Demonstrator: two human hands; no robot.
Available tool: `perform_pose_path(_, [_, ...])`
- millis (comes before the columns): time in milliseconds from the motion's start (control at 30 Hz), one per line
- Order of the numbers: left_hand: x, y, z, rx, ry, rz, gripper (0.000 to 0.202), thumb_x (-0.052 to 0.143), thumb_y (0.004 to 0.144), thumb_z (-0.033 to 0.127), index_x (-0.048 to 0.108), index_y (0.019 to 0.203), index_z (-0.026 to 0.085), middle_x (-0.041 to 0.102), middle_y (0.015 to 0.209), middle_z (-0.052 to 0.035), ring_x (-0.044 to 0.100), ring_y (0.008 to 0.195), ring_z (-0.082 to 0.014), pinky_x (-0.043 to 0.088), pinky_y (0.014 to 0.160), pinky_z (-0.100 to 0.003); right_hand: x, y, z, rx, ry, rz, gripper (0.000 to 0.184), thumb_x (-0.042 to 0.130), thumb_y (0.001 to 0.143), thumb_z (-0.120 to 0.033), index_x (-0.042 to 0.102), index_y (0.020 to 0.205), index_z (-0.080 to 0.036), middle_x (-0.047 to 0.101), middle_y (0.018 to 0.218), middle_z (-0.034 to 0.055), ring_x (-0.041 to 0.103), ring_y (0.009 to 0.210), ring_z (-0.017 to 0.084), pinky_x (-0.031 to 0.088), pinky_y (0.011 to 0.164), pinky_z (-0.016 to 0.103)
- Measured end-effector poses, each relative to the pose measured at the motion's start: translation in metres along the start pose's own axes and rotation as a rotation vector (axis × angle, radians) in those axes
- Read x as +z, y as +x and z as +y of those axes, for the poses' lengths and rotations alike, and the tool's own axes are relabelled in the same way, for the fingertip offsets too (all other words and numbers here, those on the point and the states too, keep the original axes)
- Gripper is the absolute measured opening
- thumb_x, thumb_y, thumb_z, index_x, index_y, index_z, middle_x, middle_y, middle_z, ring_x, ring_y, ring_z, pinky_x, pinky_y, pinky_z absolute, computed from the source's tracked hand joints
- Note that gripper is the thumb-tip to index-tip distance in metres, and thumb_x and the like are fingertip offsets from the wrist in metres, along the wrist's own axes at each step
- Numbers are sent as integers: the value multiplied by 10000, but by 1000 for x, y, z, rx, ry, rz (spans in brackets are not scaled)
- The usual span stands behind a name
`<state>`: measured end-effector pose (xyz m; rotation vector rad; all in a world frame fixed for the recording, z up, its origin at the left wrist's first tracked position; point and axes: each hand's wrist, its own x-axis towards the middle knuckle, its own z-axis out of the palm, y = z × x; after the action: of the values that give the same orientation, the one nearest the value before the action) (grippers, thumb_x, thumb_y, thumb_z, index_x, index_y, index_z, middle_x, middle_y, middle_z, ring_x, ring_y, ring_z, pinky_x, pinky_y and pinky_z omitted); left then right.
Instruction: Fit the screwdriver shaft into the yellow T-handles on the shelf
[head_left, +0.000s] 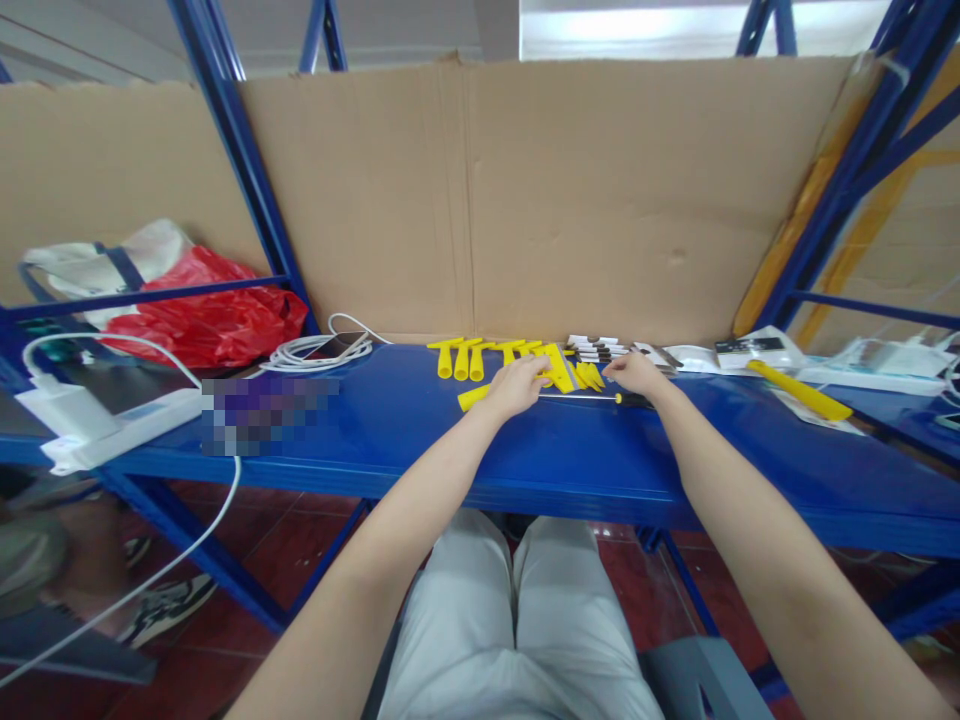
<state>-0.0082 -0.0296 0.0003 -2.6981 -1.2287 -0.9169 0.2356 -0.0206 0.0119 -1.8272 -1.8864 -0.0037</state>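
My left hand (516,388) is closed around a yellow scraper (557,368). The scraper's round handle end (472,398) sticks out to the left of the hand, and its wide flat head shows beyond the fingers. To the right, my right hand (636,374) has its fingertips pinched together; whatever is between them is too small to make out. Small yellow pieces (589,376) lie between the two hands. A screwdriver (600,398) with a black and yellow handle lies just in front of them. Behind my left hand, several yellow T-shaped handles (460,360) stand in a row.
Several black-and-white blades (598,349) lie at the back, near a clear packet (757,350). A long yellow tool (801,390) lies at right. Coiled white cable (319,354), a power strip (127,430) and a red bag (214,310) are at left. Cardboard (570,200) walls the back.
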Motion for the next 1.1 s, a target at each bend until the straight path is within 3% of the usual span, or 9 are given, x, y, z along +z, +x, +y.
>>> perform_pose_path(100, [0,0,1,-1,15,-7,240,545,908,168,647,1125,189,685,1188,-78,619,1138,-215,478,1009,-352,2,-2,-13,-34,210,-97,132,624,809,-208,716,744,-140,711,802,79,637,752,181,490,730,291])
perform_pose_path(267, [0,0,0,-13,26,1,217,535,911,162,645,1096,191,687,1152,-79,627,1112,-217,488,976,-345,5,-7,-36,-154,566,-245,218,690,730,-363,637,652,-167,596,644,7,494,613,113,390,595,240])
perform_pose_path(500, [-1,0,1,-14,64,-8,185,530,916,177,650,1058,176,683,1127,-97,634,1077,-230,503,930,-346,10,-11,-41,-130,648,-260,295,687,649,-431,546,590,-179,484,584,-24,390,580,93,292,565,244])
perform_pose_path(767, [-1,-2,0,-27,62,2,214,538,909,158,654,1087,181,685,1152,-97,640,1083,-226,505,940,-348,14,-13,-44,-84,670,-278,346,694,659,-486,538,595,-183,443,549,-28,331,545,90,224,532,255])
perform_pose_path(1100, [-1,-1,-4,-58,-9,35,210,555,891,136,674,1059,175,701,1133,-89,653,1058,-221,508,946,-338,21,-12,-46,-27,887,-318,428,771,572,-526,523,610,-179,433,552,-45,337,529,71,231,511,231])
